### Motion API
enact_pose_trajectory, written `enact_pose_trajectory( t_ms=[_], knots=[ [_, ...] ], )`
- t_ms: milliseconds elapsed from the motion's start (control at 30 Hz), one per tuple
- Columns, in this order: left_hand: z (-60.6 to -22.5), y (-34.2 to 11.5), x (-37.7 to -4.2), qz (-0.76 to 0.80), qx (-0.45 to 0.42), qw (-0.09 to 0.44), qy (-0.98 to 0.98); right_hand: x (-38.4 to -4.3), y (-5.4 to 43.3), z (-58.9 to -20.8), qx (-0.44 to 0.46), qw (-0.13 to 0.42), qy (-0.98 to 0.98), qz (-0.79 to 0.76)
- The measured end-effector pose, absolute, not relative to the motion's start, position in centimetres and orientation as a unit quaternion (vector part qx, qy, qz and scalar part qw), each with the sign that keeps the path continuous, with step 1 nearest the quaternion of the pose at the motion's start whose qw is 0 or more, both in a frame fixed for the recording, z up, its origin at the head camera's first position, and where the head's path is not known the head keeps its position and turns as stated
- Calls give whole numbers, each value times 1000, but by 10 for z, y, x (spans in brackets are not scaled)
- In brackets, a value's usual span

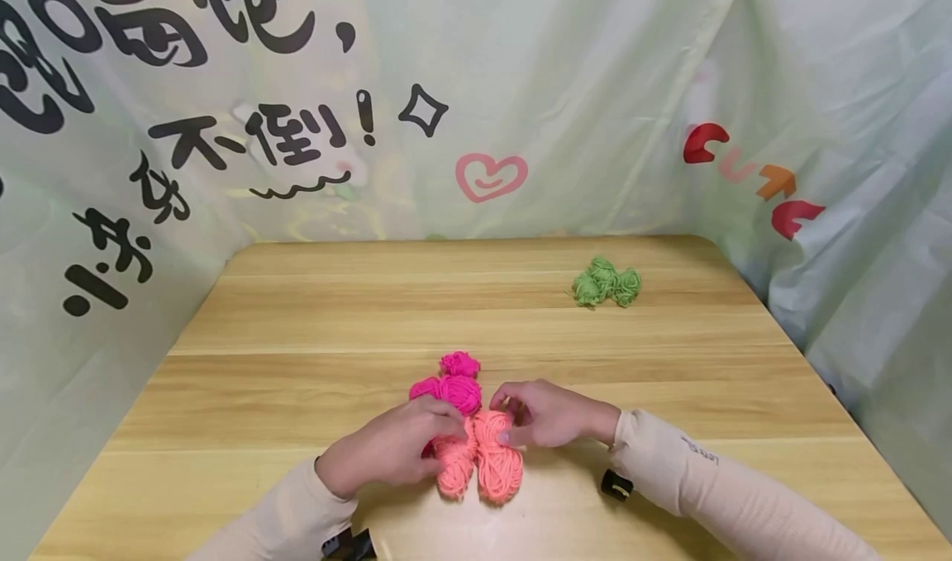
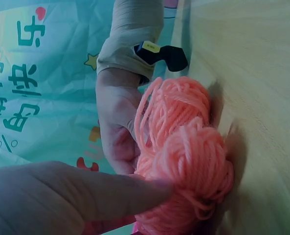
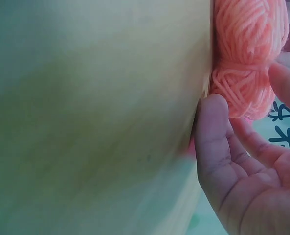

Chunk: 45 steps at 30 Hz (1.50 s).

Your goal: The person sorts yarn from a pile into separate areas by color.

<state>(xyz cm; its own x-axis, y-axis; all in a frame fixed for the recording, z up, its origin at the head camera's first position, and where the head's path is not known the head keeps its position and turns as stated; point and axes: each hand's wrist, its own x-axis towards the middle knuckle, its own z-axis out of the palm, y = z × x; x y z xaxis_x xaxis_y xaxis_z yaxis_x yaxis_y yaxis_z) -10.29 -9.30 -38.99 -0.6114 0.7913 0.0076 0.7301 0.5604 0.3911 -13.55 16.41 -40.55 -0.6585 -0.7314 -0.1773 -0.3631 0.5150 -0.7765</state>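
Two coral yarn skeins lie side by side on the wooden table in the head view. My left hand point(image 1: 397, 445) holds the left skein point(image 1: 455, 466) from its outer side, thumb low and fingers near its upper end. In the left wrist view the thumb point(image 2: 120, 193) lies across the coral yarn point(image 2: 193, 152). My right hand point(image 1: 550, 412) is at the upper end of the right skein point(image 1: 500, 466), its thumb on the yarn. Its fingers point(image 3: 213, 132) curl by the skein's end in the right wrist view. Magenta yarn point(image 1: 457, 393) sits just beyond the coral skeins, partly behind my left hand.
A small magenta bundle point(image 1: 459, 364) tops the magenta yarn. Green yarn bundles point(image 1: 606, 282) lie at the back right of the wooden table point(image 1: 312, 321). Printed cloth curtains point(image 1: 580, 90) rise behind the table and along both sides.
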Motion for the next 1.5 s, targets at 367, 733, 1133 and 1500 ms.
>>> enact_pose_trajectory(
  t_ms=[367,733,1133,1500],
  knots=[
    [-390,-93,-103,160,441,64,881,-137,161,-403,-328,255,843,-343],
    [-393,-92,-104,138,449,57,881,-137,159,-404,-343,265,839,-330],
    [-395,-93,-104,129,458,40,879,-138,157,-404,-352,255,832,-344],
    [-395,-92,-105,117,465,30,877,-139,161,-402,-350,261,825,-359]
  ],
)
